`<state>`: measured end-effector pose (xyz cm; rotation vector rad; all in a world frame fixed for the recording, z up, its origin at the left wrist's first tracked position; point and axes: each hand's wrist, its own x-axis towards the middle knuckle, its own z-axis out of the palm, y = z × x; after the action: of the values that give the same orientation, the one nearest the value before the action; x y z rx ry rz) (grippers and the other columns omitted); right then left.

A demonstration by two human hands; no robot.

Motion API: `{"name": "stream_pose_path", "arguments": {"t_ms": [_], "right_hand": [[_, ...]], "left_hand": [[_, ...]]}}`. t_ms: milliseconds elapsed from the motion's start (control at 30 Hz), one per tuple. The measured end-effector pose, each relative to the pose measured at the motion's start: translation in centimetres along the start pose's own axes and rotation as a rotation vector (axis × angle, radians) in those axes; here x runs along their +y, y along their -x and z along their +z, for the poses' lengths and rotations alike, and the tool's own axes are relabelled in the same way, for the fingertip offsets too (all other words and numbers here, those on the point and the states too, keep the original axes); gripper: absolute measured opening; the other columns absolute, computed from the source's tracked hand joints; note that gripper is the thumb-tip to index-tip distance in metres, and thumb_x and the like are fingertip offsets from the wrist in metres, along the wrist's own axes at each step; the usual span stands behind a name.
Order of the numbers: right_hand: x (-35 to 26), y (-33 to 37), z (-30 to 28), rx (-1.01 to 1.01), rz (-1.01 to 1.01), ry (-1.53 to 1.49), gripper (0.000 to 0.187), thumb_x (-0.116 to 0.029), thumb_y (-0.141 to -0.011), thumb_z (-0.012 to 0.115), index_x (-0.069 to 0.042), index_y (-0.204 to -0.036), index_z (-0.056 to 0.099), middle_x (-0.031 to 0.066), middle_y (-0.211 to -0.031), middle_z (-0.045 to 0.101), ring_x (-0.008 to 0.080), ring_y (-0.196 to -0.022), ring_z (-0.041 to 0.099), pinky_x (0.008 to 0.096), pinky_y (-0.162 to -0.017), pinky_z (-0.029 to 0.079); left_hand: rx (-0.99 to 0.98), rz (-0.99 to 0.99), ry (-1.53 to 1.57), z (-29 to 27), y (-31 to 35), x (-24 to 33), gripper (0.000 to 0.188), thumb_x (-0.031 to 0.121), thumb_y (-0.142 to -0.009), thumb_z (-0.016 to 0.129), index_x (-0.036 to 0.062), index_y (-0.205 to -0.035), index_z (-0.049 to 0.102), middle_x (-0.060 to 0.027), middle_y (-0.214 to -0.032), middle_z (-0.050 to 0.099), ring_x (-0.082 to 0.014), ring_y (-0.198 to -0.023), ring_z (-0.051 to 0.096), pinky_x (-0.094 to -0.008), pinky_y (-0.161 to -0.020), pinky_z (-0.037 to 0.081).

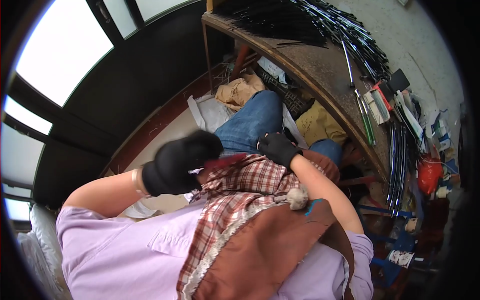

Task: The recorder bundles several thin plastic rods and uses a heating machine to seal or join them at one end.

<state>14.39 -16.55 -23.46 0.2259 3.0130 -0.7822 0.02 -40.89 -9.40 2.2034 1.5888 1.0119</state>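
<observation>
Red-and-white plaid cloth apron with brown panel and lace trim (250,200) lies over the lap — soft, light, floppy; best pinched at its top edge. Left black-gloved hand (175,165) blurs, fingers curled, grip unclear. Right gloved hand (278,148) presses the cloth's top edge; fingertips hidden. Counter (320,75) carries dark rods (345,30).

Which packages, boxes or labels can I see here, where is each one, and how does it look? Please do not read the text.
Flat box: on the workbench by the rods, rectangular, white and green with a red edge.
Small cartons: far right beside the bench, white and pale blue, stacked untidily.
Red bag: right, below the cartons, crumpled plastic.
Printed card: lower right on the floor, white with dark marks.
</observation>
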Motion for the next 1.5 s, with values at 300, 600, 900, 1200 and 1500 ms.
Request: {"name": "stream_pose_path", "arguments": {"t_ms": [300, 600, 900, 1200, 1500], "right_hand": [[-10.9, 3.4, -12.9, 0.408, -0.021, -2.01, 0.079, -0.066, -0.081, 0.039, -0.001, -0.125, 0.042, 0.0089, -0.119, 0.053, 0.0202, -0.103, 0.054, 0.0335, -0.087, 0.044], [-3.2, 7.2, -19.2, 1.014, -0.358, -1.676, 0.078, -0.064, -0.085, 0.031, -0.003, -0.133, 0.033, 0.0144, -0.128, 0.045, 0.0276, -0.108, 0.052, 0.0377, -0.091, 0.043], [5.7, 8.4, -21.3, 1.285, 0.499, -0.616, 0.057, -0.049, -0.09, 0.039, -0.003, -0.123, 0.047, 0.0121, -0.114, 0.052, 0.0274, -0.101, 0.052, 0.0373, -0.088, 0.041], [5.3, 8.5, -24.2, 0.808, 0.543, 0.682, 0.052, -0.051, -0.088, 0.038, -0.016, -0.124, 0.052, 0.0125, -0.116, 0.047, 0.0317, -0.098, 0.045, 0.0427, -0.089, 0.035], [9.0, 6.7, -24.2, 0.66, 0.55, 0.858, 0.053, -0.058, -0.083, 0.038, -0.025, -0.123, 0.053, 0.008, -0.125, 0.042, 0.0318, -0.103, 0.04, 0.0469, -0.092, 0.032]], "left_hand": [[0.201, 0.665, -0.079, 0.7, -12.1, -0.9, 0.021, 0.013, -0.073, 0.063, -0.0022, -0.088, 0.061, -0.0184, -0.094, 0.059, -0.0359, -0.089, 0.058, -0.0405, -0.079, 0.047], [0.298, 0.332, 0.623, 5.7, -24.1, -3.8, 0.052, 0.031, -0.086, 0.055, 0.0016, -0.126, 0.041, -0.0146, -0.114, 0.054, -0.0299, -0.104, 0.055, -0.0398, -0.083, 0.046], [-0.446, -0.5, 1.918, 9.6, -33.2, -6.6, 0.062, 0.045, -0.089, 0.046, 0.0069, -0.134, 0.031, -0.0106, -0.127, 0.046, -0.0238, -0.111, 0.051, -0.0371, -0.092, 0.043], [-0.33, -0.352, 1.854, 9.6, -41.1, -11.5, 0.061, 0.045, -0.09, 0.044, 0.0086, -0.136, 0.028, -0.0098, -0.129, 0.044, -0.0212, -0.112, 0.049, -0.0358, -0.094, 0.041], [-0.249, -0.366, 1.776, 10.4, -43.1, -13.8, 0.06, 0.044, -0.09, 0.044, 0.0092, -0.136, 0.026, -0.0088, -0.131, 0.042, -0.021, -0.116, 0.045, -0.0357, -0.096, 0.039]]}}
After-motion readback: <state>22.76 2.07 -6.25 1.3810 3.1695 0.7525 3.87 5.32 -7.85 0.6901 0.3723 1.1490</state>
